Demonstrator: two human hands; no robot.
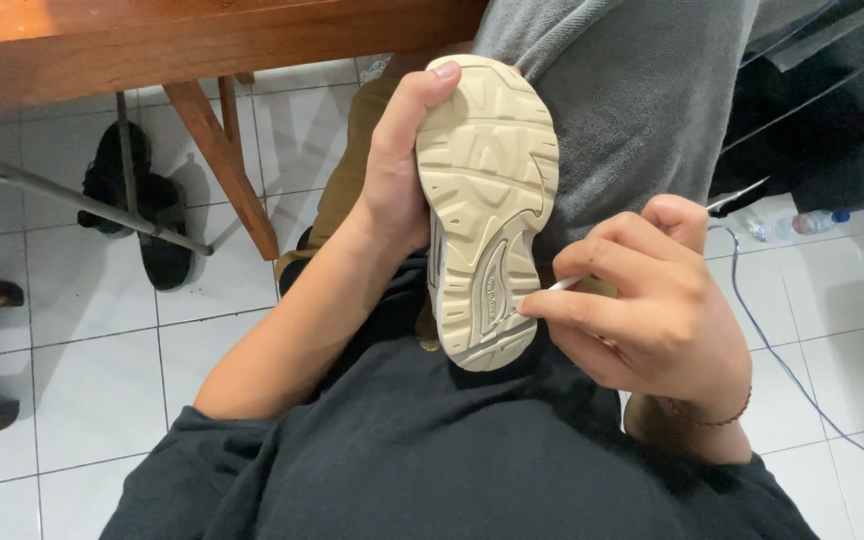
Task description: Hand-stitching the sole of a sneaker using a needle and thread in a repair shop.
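While our left hand (392,180) is clamping the shoe (487,200) sole-up by its edge, thumb over the toe, our right hand (652,300) is pinching a thin white pick (564,285) against the heel tread; light, stiff rubber, we're judging, easily held at the sides.

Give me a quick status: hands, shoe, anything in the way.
Left hand grips shoe, sole up. Right hand pinches thin white pick, tip at the heel tread. Nothing between hands and sole.
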